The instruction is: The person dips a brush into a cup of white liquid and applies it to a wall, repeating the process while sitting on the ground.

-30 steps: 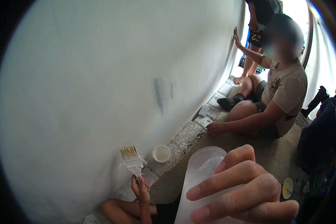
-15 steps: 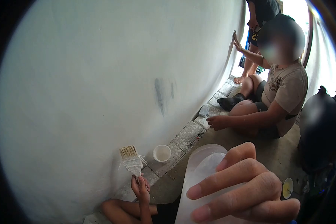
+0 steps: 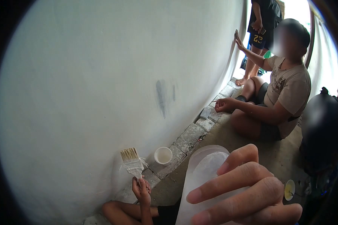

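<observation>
A: What sits nearest the camera?

B: The right hand (image 3: pixel 251 198), very close at the bottom right. Its fingers (image 3: pixel 229 189) are curled and a little spread around a cloudy plastic container (image 3: pixel 201 176). The container is held up in front of the view and rests on nothing.

A: How would that container handle?

B: I'd judge it light and thin-walled, so a hard squeeze would make it give. Its smooth side could also slip. A wrap round the body, as here, looks the sound hold. I cannot tell whether anything is inside.

A: And the other hand?

B: The left hand (image 3: pixel 141 189) is at the lower left, above a bent leg (image 3: pixel 120 212). It is closed round the handle of a brush (image 3: pixel 131 160). The bristles point upward, close to the white wall (image 3: pixel 101 75). I cannot tell whether they touch it.

A: The brush itself?

B: Probably light, with a stiff handle and soft bristles. Its middle is caked white, with stringy bits hanging off. The handle is the place to take it.

A: What's around it?

B: A small white cup (image 3: pixel 163 155) stands just beside the brush, on the paving blocks (image 3: pixel 189 137) along the wall's foot. Farther off, a seated person (image 3: pixel 287 86) presses one raised hand (image 3: pixel 238 42) flat to the wall. Behind them another person (image 3: pixel 263 22) stands.
</observation>
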Tool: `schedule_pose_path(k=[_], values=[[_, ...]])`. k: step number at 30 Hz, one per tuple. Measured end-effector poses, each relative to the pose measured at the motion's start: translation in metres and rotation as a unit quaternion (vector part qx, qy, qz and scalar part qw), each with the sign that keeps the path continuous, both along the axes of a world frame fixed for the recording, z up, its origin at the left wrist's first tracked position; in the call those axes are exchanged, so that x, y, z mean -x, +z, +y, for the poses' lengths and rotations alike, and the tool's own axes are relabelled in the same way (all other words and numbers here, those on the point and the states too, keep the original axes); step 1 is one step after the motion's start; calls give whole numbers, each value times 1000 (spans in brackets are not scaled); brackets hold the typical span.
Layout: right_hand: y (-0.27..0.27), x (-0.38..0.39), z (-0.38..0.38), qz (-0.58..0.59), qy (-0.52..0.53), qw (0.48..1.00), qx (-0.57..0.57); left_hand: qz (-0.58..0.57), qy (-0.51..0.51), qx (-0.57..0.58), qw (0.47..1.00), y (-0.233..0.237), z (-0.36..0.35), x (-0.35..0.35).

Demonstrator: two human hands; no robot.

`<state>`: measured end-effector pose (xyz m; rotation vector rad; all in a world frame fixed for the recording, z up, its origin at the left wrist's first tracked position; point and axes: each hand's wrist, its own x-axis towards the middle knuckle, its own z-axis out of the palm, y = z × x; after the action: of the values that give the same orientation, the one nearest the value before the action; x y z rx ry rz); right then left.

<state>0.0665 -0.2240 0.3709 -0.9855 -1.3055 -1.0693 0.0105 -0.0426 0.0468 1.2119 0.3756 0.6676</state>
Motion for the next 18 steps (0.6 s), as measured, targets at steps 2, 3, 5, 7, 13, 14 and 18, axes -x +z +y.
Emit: schedule_pose_path(k=[2,3,5,7,13,14,18], values=[[0,-5,0,-52,15,999,-4,1,8,4,1000,-2,0,-1],[0,-3,0,-52,15,999,-3,0,8,4,1000,-2,-1,-1],[0,4,2,12,-9,1000,-7,2,10,8,1000,-1,-1,-1],[-5,-7,-6,-22,2,1000,10,-6,8,11,1000,-2,-1,-2],[-4,2,-24,25,-17,995,92,-8,4,2,1000,-6,1,-2],[-2,7,-29,113,-21,981,158,-7,3,3,1000,-7,2,-2],[-8,10,-14,170,77,980,63,-6,0,2,1000,-6,2,-2]])
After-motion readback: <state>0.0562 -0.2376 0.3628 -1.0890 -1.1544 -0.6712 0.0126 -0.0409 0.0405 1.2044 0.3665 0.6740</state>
